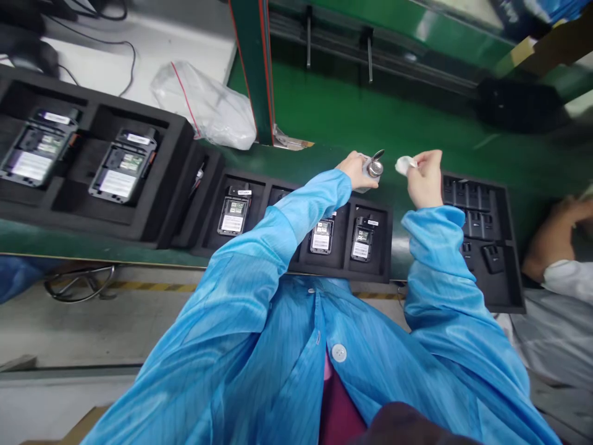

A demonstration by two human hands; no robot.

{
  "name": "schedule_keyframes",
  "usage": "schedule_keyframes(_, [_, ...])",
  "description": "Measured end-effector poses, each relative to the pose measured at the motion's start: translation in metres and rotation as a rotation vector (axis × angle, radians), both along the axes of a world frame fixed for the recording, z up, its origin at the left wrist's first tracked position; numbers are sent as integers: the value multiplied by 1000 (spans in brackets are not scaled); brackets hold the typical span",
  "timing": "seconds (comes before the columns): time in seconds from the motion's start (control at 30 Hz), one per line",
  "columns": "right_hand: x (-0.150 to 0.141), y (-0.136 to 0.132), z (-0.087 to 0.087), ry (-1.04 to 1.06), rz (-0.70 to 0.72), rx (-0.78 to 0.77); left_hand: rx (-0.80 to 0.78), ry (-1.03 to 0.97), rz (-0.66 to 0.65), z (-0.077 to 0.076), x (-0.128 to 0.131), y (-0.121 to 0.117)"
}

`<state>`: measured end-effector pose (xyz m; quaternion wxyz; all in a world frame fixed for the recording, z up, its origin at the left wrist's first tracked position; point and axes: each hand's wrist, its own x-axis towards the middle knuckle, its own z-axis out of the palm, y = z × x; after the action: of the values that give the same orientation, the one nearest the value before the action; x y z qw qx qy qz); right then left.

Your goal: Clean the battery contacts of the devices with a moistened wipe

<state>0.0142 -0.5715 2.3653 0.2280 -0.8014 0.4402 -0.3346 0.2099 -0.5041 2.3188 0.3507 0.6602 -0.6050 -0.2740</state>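
"Where's the bottle [373, 168] sitting against your left hand [353, 171]?"

"Right in it. My fingers and thumb are closed round its body from the left, and the shiny metal top faces up, with its thin lid standing open on a slant."

"And your right hand [425, 184]?"

"Nearly closed, just beyond the bottle on its right. I've got a white wad [404, 164] pinched in my fingertips, and it sticks out toward the bottle without touching it."

"What's below them?"

"A black foam tray [368, 273] on the green bench [403, 247]. The nearest gadget [362, 242] is in its far-right compartment, below the bottle. My left sleeve [296, 216] crosses over part of the tray."

"Anything by your right arm?"

"Another foam tray [503, 295], just beyond my sleeve, holding small black parts [492, 258]. Past that I can see another person's arm [551, 241]. Over on my left, there's a clear bag [210, 108] with a red strip."
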Motion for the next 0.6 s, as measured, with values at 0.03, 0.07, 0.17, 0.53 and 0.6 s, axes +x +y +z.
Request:
schedule_keyframes(0.03, [5,6,4,5,-29,-58,-3,-5,-9,-1,0,1])
schedule_keyframes(0.07, [10,13,7,19,-37,-126,-10,-11,-17,-1,0,2])
schedule_keyframes(0.17, [26,29,11,99,20,-270,-23,-26,-24,-2,1,4])
schedule_keyframes(0.53, [34,25,-1,277,194,-214,-39,-65,-4,-4,1,3])
schedule_keyframes(0.6, [34,22,0,291,202,-196,-32,-54,-5,-5,1,3])
